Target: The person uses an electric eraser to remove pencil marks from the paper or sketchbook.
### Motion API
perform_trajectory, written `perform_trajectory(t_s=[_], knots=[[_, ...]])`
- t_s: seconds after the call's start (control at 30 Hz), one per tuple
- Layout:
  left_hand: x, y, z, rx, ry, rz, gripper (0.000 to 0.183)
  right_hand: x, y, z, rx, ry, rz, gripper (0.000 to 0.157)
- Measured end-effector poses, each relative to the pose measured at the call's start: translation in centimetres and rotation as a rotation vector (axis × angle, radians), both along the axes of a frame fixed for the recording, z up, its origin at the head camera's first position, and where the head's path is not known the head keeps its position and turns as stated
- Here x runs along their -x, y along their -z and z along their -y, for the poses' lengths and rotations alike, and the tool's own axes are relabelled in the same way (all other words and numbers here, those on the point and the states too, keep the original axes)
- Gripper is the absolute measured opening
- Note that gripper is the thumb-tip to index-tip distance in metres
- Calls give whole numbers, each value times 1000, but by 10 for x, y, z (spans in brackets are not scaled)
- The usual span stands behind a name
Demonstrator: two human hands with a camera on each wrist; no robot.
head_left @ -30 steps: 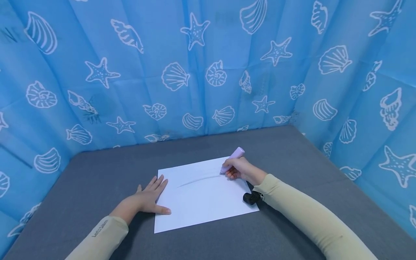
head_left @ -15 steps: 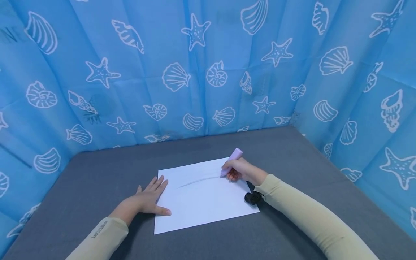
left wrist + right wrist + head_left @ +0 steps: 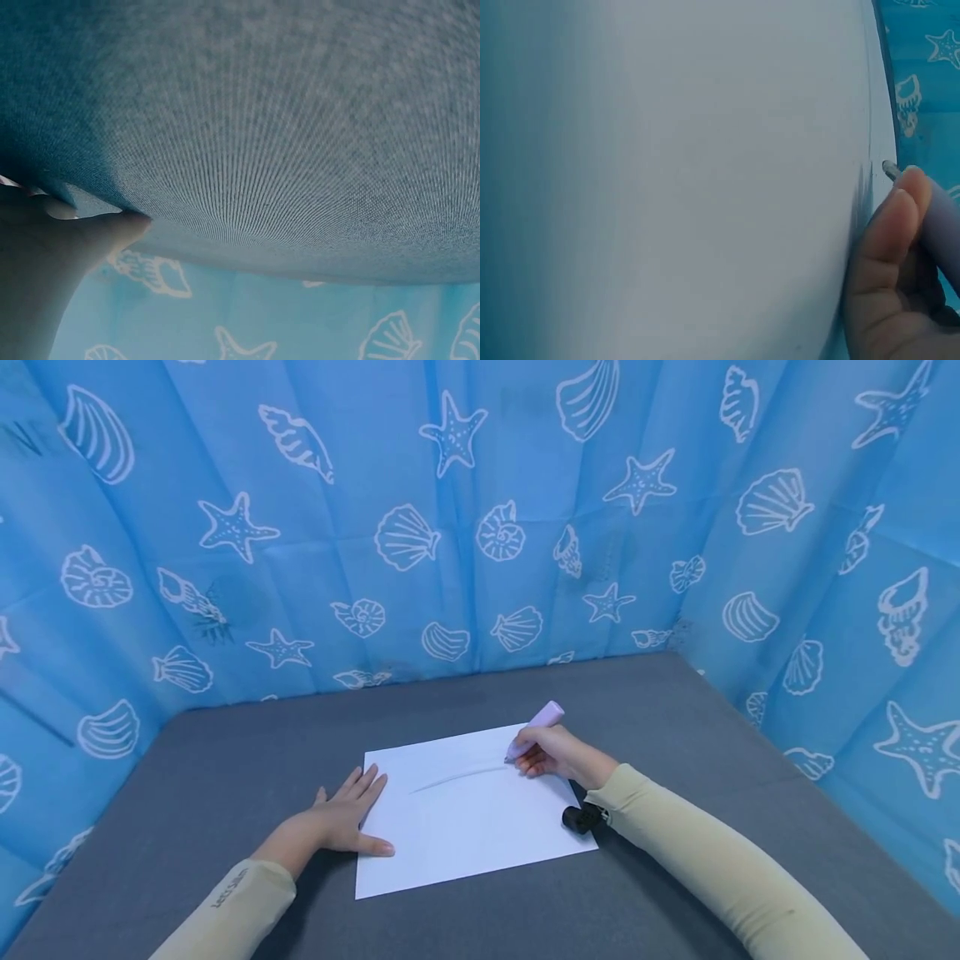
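A white sheet of paper point(image 3: 465, 835) lies on the grey cloth-covered table, crossed near its upper part by a thin, slightly curved grey line point(image 3: 450, 778). My left hand point(image 3: 341, 814) rests flat at the paper's left edge, fingers spread and thumb on the sheet. In the left wrist view only part of that hand point(image 3: 67, 232) shows. Near the upper right of the sheet, my right hand point(image 3: 553, 752) grips a thick lilac pen point(image 3: 547, 714) between thumb and fingers, its barrel tilted up to the right. The pen tip point(image 3: 889, 169) is close to the line's right end.
Under the right wrist, a black wrist camera point(image 3: 579, 819) overlaps the paper's right side. Grey cloth point(image 3: 225, 777) surrounds the sheet. A blue curtain point(image 3: 315, 577) with white shells and starfish stands behind the table and along its sides.
The pen tip has shifted slightly left and up, with the right hand moving a little along with it. My left hand, the paper and the drawn line look the same.
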State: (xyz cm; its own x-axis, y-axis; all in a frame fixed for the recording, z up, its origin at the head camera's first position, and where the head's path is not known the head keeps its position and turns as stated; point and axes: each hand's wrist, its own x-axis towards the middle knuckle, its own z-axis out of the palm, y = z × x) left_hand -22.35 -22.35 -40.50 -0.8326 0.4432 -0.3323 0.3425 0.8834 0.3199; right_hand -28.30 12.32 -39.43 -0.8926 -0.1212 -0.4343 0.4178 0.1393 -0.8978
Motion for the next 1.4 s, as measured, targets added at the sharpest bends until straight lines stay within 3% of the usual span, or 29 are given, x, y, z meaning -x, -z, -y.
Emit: perform_trajectory(t_s=[0.37, 0.67, 0.9, 1.4], knots=[[1, 6, 1, -8, 0, -15, 121, -2, 0, 2, -42, 1, -11, 17], [-2, -2, -2, 6, 6, 17, 122, -6, -3, 4, -45, -19, -15, 15], [-7, -4, -3, -3, 7, 1, 117, -7, -2, 5, -63, -29, -17, 17], [-4, -5, -4, 17, -1, -21, 116, -4, -2, 5, -49, 0, -25, 19]])
